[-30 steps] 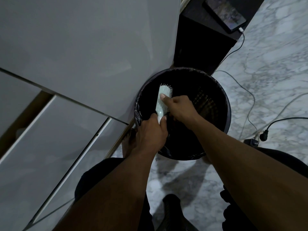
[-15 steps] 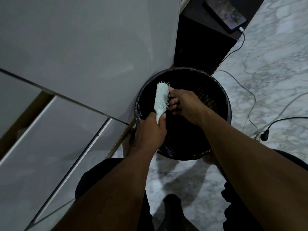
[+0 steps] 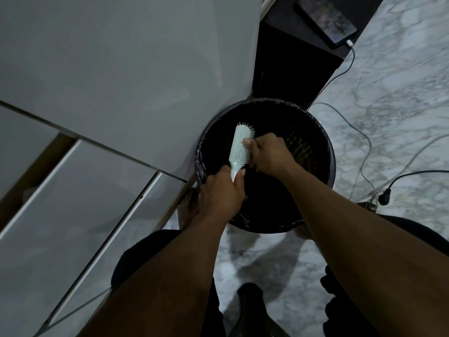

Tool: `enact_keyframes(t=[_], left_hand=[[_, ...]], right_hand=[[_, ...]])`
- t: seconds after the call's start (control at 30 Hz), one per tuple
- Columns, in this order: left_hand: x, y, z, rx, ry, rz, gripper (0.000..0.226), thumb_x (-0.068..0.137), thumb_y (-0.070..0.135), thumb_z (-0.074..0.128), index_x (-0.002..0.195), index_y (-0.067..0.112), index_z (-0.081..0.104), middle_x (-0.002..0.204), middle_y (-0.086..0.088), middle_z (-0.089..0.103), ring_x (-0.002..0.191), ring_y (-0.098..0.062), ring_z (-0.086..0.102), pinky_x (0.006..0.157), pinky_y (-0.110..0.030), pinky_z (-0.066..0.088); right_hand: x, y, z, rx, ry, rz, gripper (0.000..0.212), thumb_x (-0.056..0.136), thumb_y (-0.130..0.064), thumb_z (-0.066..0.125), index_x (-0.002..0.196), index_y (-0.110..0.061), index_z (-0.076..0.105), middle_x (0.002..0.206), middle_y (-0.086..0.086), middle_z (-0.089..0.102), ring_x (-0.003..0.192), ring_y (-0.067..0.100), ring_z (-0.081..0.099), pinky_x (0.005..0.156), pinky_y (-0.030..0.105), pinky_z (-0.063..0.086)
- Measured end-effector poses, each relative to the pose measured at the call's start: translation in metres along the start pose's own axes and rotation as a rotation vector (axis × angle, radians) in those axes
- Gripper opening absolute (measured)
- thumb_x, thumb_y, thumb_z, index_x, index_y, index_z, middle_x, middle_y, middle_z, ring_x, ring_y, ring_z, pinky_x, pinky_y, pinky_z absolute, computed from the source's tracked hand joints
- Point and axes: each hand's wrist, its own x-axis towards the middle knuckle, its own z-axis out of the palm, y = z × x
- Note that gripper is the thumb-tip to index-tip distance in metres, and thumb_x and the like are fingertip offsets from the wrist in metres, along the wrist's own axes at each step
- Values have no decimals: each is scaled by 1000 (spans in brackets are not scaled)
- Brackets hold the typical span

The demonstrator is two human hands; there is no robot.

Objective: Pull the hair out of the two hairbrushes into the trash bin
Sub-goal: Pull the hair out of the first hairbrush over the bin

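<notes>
One pale green hairbrush (image 3: 240, 149) is hanging over the open mouth of the black-lined trash bin (image 3: 325, 144), so whatever comes loose is falling inside. The left hand (image 3: 222, 192) is clamping the handle from below, bristles turned toward the right hand (image 3: 268, 154), whose fingers are pinching in among the bristles with the thumb (image 3: 247, 142) on the head. Pulling outward along the bristles, brush steady over the bin, looks the best approach. No second brush is showing.
</notes>
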Motion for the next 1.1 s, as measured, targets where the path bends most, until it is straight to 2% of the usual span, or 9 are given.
enact_keyframes(t=[0.07,0.17,0.27,0.4,0.47,0.53,0.6,0.8,1.1], left_hand=[[0,1,-1,-22,6,-5,42,99,54,44,98,15,61,85,-6,67,76,-29,63,61,-36,44],[2,0,-2,-78,38,-70,41,99,51,45,94,13,61,85,-8,67,78,-30,63,62,-33,41],[4,-2,-3,-116,37,-99,41,99,53,45,89,15,59,84,-7,67,78,-31,65,64,-36,46],[-5,1,-8,-104,23,-61,42,96,57,45,86,19,59,80,-5,67,73,-29,64,62,-36,49],[-10,2,-14,-98,13,-58,41,96,57,47,83,19,58,78,-3,66,71,-26,64,59,-33,43],[-14,5,-24,-101,25,-49,42,95,56,49,82,17,61,76,-2,66,71,-26,64,59,-32,41],[-19,14,-40,-105,63,-43,43,96,53,51,85,13,65,78,-4,66,72,-25,63,61,-30,40],[-45,62,-104,-109,161,12,43,94,50,55,84,9,65,82,-10,68,79,-32,65,66,-29,42],[-121,126,-236,-108,309,150,32,86,42,62,93,11,68,87,-8,67,82,-29,66,65,-27,43]], right_hand=[[1,-2,0,13,2,-10,49,103,-38,49,66,-10,65,62,7,71,47,9,61,64,26,53],[2,-4,-2,403,108,166,42,104,-29,51,72,-6,66,59,7,64,36,3,51,47,19,46],[1,1,-18,542,227,271,20,98,-22,64,82,-9,64,65,4,61,44,5,54,45,18,45],[-14,7,-26,431,137,256,26,90,-25,74,75,-7,63,60,7,64,51,18,62,54,28,54],[-20,4,-26,270,57,242,33,94,-32,67,75,-6,72,69,11,74,66,24,71,75,38,62],[-27,-6,-35,22,-82,191,27,96,-27,64,111,-8,74,111,15,75,105,28,71,99,40,54],[-36,-25,-52,-148,-191,174,51,94,-26,66,142,-12,54,141,15,58,127,32,58,108,38,46],[-76,-90,-114,-374,-211,19,40,97,-28,62,125,0,65,134,17,62,122,32,58,102,34,47],[-176,-225,-188,-542,-65,-252,42,102,-27,52,130,2,62,144,16,55,129,31,53,103,33,41]])
